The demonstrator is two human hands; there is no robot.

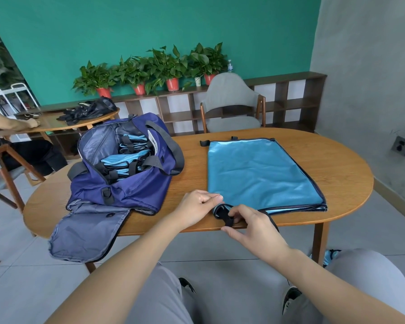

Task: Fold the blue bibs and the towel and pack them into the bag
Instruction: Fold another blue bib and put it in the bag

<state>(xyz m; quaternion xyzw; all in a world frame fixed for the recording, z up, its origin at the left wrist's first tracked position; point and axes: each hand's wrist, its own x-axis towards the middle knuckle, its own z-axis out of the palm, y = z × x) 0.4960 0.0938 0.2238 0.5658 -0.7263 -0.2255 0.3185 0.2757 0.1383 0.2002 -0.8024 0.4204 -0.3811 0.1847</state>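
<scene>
I am partway through folding a blue bib, which lies flat on the wooden table at centre right of the frame. My left hand pinches the bib's near-left corner between thumb and curled fingers. My right hand curls its fingers round the black strap at that corner, just beside the left. I judge this step to be tucking the strap in before the next fold. The next move calls for laying the strap on the cloth and doubling the bib over without shifting its edges.

The navy bag sits open at centre left, with folded bibs already standing in it, its flap hanging over the table's near edge. I cannot pick out the towel.

Behind stand a grey chair, a low shelf with potted plants and a green wall. At the left edge another person's arm rests on a second table.
</scene>
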